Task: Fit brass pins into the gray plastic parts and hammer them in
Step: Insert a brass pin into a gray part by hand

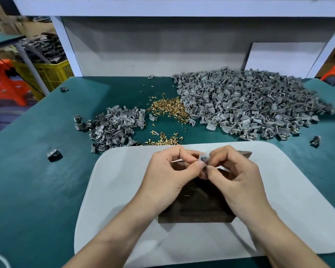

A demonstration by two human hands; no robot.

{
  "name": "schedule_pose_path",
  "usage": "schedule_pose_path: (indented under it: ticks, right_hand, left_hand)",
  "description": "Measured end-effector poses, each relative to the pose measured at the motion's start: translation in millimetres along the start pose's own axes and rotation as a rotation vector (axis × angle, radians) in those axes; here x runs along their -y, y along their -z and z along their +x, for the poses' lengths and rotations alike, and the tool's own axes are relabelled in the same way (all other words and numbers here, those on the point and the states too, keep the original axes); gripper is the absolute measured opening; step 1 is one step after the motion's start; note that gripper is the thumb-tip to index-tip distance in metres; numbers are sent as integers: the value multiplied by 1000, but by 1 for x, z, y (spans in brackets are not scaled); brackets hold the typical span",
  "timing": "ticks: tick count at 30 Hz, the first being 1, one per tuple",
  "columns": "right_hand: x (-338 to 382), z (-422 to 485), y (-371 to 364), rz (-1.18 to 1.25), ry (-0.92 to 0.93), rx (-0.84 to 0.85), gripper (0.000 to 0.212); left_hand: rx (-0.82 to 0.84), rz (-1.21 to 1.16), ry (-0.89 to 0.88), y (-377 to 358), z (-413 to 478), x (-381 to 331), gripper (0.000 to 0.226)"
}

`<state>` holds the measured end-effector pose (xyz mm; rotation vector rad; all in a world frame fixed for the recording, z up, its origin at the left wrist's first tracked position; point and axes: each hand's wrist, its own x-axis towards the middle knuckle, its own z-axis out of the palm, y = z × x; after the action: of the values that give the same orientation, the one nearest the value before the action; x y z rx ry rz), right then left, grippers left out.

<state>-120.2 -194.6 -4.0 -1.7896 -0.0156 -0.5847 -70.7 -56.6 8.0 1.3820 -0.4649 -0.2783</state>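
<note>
My left hand (169,175) and my right hand (234,175) meet above a dark block (195,211) on a white mat (124,190). Both pinch one small gray plastic part (204,158) between thumbs and fingertips. Whether a brass pin sits in it is hidden by my fingers. Loose brass pins (167,108) lie in a heap on the green table behind the mat, with a smaller scatter of pins (162,140) at the mat's far edge. No hammer is in view.
A large pile of gray parts (249,105) fills the back right of the green table (27,171). A smaller gray pile (114,126) lies at the left. Single stray parts (54,154) sit apart. A white back panel (153,45) closes the rear.
</note>
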Motion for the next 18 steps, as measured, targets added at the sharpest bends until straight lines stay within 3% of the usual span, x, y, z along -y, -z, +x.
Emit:
schedule_pose_path:
  ticks: [9, 18]
  right_hand:
    - [-1, 1, 2, 26, -24, -4, 15]
    - [4, 1, 2, -77, 12, -40, 11]
  left_hand:
    - [32, -29, 49, 4, 1, -2, 25]
    - [38, 76, 20, 6, 1, 0, 21]
